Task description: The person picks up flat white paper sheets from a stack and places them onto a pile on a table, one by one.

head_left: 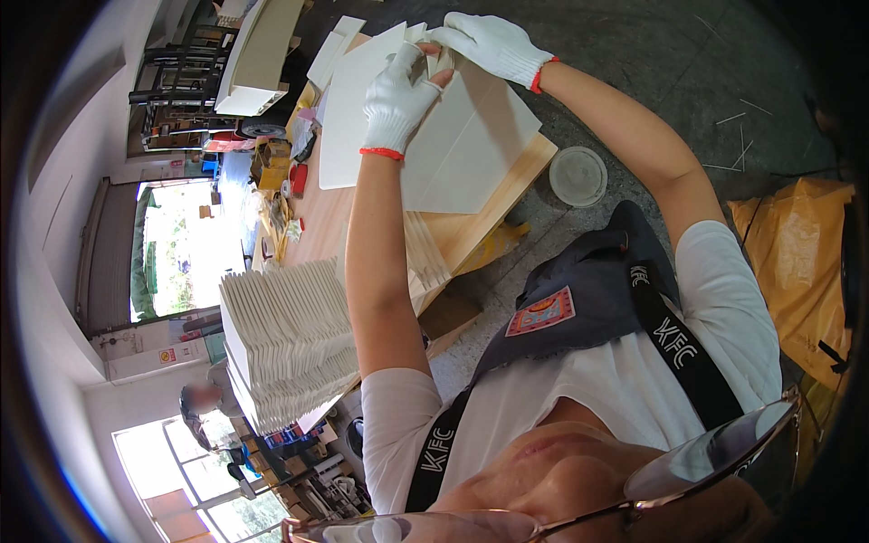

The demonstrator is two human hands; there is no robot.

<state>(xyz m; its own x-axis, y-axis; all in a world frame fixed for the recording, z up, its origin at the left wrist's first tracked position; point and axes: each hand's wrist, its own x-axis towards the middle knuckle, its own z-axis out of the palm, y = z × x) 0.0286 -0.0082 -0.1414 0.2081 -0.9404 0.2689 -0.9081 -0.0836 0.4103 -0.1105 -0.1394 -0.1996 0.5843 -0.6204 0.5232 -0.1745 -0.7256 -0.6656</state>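
Both hands wear white knit gloves with red cuffs. My left hand point(396, 98) grips the edge of a white cardboard sheet point(471, 145) lying on a wooden table point(489, 213). My right hand point(489, 43) holds the far top corner of the same sheet, where a flap is bent up between the two hands. A second flat white sheet point(348, 118) lies under and to the left of it.
A tall stack of folded white cardboard pieces point(290, 344) stands on the table's near-left end. On the concrete floor lie a round white lid point(579, 176) and a yellow bag point(797, 262). Another person point(204, 403) is at lower left. Clutter point(276, 181) covers the table's left side.
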